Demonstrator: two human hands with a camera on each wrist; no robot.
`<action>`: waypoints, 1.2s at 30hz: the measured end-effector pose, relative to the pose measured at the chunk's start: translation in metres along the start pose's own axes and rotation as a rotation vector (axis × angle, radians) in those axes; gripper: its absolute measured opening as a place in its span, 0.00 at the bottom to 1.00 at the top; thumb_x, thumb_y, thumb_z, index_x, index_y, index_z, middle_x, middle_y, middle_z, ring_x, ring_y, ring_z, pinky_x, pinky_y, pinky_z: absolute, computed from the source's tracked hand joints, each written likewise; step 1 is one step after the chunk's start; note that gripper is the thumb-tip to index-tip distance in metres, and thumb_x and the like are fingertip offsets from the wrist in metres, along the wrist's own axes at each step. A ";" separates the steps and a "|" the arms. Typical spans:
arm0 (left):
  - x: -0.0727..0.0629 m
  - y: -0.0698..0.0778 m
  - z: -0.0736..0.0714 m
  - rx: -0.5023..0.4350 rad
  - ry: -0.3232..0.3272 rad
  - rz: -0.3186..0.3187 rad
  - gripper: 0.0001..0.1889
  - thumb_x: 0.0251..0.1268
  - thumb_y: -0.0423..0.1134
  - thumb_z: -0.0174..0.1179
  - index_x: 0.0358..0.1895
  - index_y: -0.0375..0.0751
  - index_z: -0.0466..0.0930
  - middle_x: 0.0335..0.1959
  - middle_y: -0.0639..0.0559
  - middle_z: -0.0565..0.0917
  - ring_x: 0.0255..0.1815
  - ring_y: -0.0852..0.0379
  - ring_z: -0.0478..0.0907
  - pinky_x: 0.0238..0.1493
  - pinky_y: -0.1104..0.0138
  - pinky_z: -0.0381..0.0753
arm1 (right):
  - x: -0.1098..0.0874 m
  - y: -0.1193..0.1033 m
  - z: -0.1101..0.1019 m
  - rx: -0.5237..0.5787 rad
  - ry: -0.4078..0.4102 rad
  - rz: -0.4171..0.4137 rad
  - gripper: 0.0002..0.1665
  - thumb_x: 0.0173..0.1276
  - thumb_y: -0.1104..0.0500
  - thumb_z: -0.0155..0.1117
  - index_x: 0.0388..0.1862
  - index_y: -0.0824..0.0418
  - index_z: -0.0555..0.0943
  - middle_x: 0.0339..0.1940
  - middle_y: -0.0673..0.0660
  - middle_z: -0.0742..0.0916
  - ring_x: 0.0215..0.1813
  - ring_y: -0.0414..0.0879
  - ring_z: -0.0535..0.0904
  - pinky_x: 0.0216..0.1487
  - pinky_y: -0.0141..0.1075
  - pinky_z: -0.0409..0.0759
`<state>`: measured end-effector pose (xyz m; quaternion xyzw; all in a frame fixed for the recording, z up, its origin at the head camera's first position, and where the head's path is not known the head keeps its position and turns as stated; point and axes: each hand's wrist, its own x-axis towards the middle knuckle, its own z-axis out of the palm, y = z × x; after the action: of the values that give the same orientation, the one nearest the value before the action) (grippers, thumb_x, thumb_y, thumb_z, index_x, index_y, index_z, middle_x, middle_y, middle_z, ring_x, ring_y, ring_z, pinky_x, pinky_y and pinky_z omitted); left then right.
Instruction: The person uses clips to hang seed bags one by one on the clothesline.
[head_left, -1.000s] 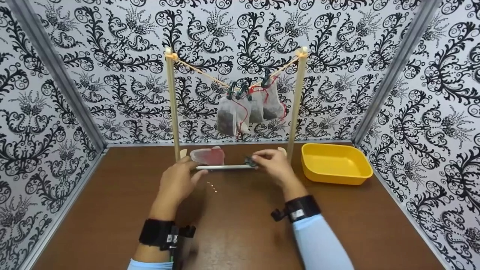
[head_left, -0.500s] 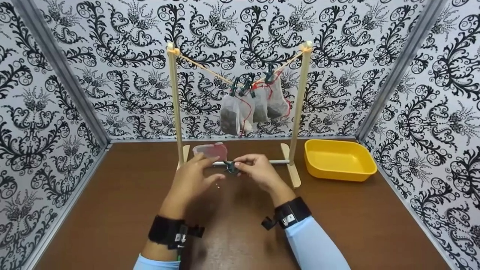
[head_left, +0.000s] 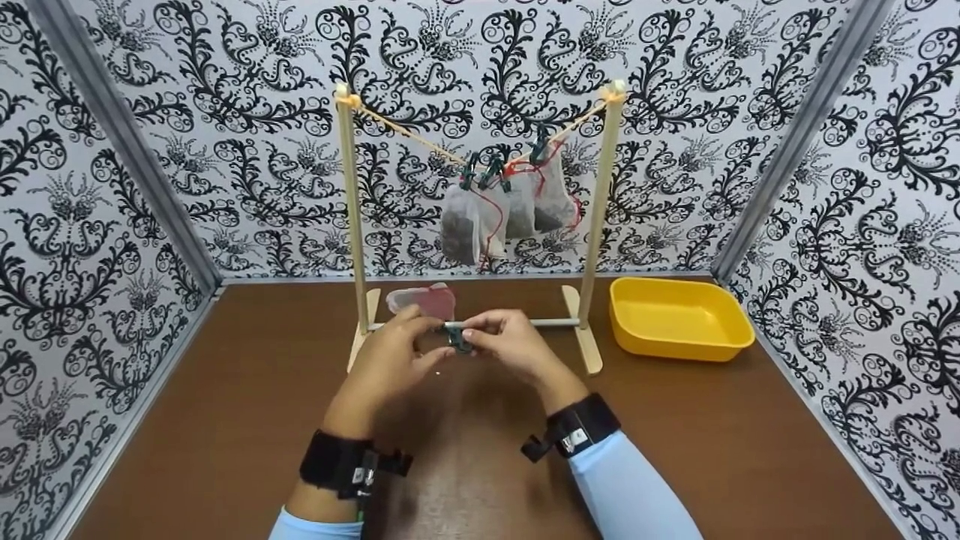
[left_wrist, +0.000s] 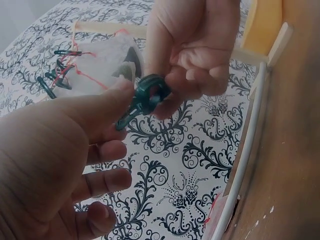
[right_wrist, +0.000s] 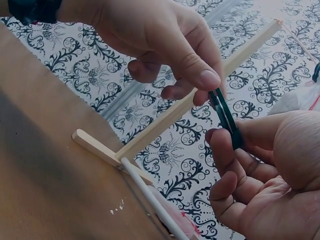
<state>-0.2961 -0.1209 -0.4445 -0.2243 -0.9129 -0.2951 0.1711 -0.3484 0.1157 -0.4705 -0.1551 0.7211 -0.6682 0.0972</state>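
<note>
A small dark green plastic clothespin [head_left: 459, 339] is held between both hands, low in front of the drying rack [head_left: 348, 217]. My left hand [head_left: 394, 352] pinches one end with thumb and index finger, its other fingers loosely bent in the left wrist view. At the other end, my right hand [head_left: 514, 345] pinches the same clothespin [left_wrist: 149, 95] by finger and thumb. Above, whitish see-through bags [head_left: 461, 225] with dark contents and red strings hang from the rack's orange cord [head_left: 409, 135] by similar green clothespins [head_left: 493, 174].
A pinkish see-through bag [head_left: 433, 301] lies on the brown table [head_left: 247, 420] behind my left hand. The rack's white crossbar [head_left: 555, 323] runs low behind the hands. To its right stands a yellow basin [head_left: 682, 345]. Patterned walls enclose the back and sides.
Both hands have come together in front of the rack. My right hand has moved left with the clothespin, and my left hand has now taken hold of its other end.
</note>
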 end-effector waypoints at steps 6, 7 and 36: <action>0.001 -0.007 -0.004 -0.053 0.073 0.038 0.15 0.65 0.39 0.84 0.52 0.39 0.94 0.41 0.51 0.85 0.38 0.56 0.84 0.43 0.61 0.89 | 0.009 0.004 0.000 -0.065 -0.004 -0.025 0.14 0.83 0.62 0.72 0.57 0.72 0.91 0.35 0.51 0.94 0.34 0.42 0.90 0.40 0.32 0.89; 0.001 -0.010 -0.005 -0.055 0.094 0.045 0.14 0.65 0.37 0.84 0.51 0.38 0.94 0.41 0.51 0.87 0.38 0.55 0.85 0.43 0.61 0.90 | 0.013 0.005 0.000 -0.082 0.004 -0.024 0.14 0.84 0.61 0.71 0.56 0.71 0.91 0.35 0.53 0.95 0.34 0.43 0.90 0.40 0.34 0.89; -0.006 -0.044 -0.016 0.128 0.305 -0.122 0.08 0.66 0.38 0.81 0.33 0.44 0.91 0.36 0.52 0.90 0.34 0.44 0.91 0.37 0.44 0.89 | 0.110 0.032 -0.016 -1.227 -0.017 0.156 0.28 0.92 0.37 0.54 0.81 0.42 0.79 0.81 0.60 0.85 0.83 0.74 0.75 0.79 0.92 0.55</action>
<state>-0.3105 -0.1648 -0.4555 -0.1099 -0.9052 -0.2769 0.3031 -0.4591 0.0934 -0.4937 -0.1352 0.9824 -0.1212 0.0445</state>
